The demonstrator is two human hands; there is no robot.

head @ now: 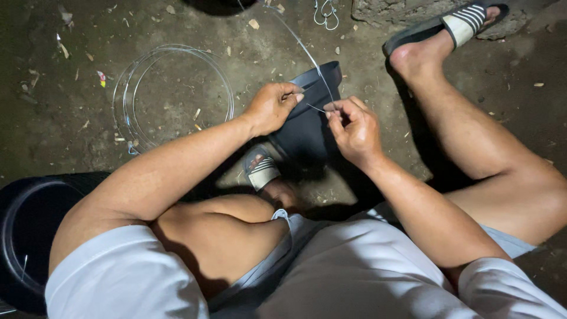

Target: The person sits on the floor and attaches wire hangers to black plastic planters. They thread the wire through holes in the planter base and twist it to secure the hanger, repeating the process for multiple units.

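A black rubber strip [307,127] stands on edge on the dirt ground, curling away at its top. My left hand [273,106] pinches the strip's upper edge and the end of a thin steel wire. The wire [301,46] runs from the strip up and away toward the top of the view. My right hand [353,129] grips the wire with thumb and fingers right beside the strip's edge. Both hands are close together, a few centimetres apart. My left foot in a striped slipper [261,170] rests at the strip's lower end.
A coil of thin wire [137,74] lies on the ground at the left. A black round rubber object [29,230] sits at the bottom left. My right leg stretches out with a striped slipper [455,25] at the top right. Bits of debris scatter across the dirt.
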